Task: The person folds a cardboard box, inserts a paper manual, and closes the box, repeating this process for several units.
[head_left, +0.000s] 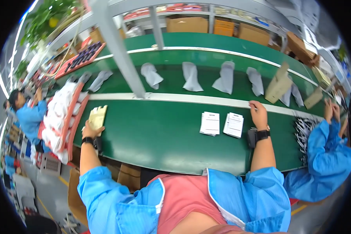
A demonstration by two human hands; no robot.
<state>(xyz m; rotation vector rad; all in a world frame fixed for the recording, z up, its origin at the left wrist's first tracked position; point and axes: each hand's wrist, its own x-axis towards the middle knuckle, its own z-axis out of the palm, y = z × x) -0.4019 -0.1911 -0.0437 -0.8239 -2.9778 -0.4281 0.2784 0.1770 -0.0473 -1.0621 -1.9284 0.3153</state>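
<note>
at the near edge of the green bench (pixel 160 144), your left hand (pixel 90 130) rests against a pale yellow pouch (pixel 97 116), fingers curled around its lower end so it stands tilted off the surface. your right hand (pixel 258 114) reaches to the white strip (pixel 206 100) bordering the conveyor belt (pixel 175 76), fingertips drawn together as if pinching something small; what it pinches is too small to tell. two white paper stacks (pixel 221 124) lie just beside that wrist, apart from both hands. grey pouches (pixel 225 78) sit spaced along the belt. to do this well, i judge you should keep the yellow pouch steady with a firm grip low down, and keep the right forearm clear of the papers so they stay squared. a co-worker's blue sleeve (pixel 323 156) is near on your right; leave it room.
</note>
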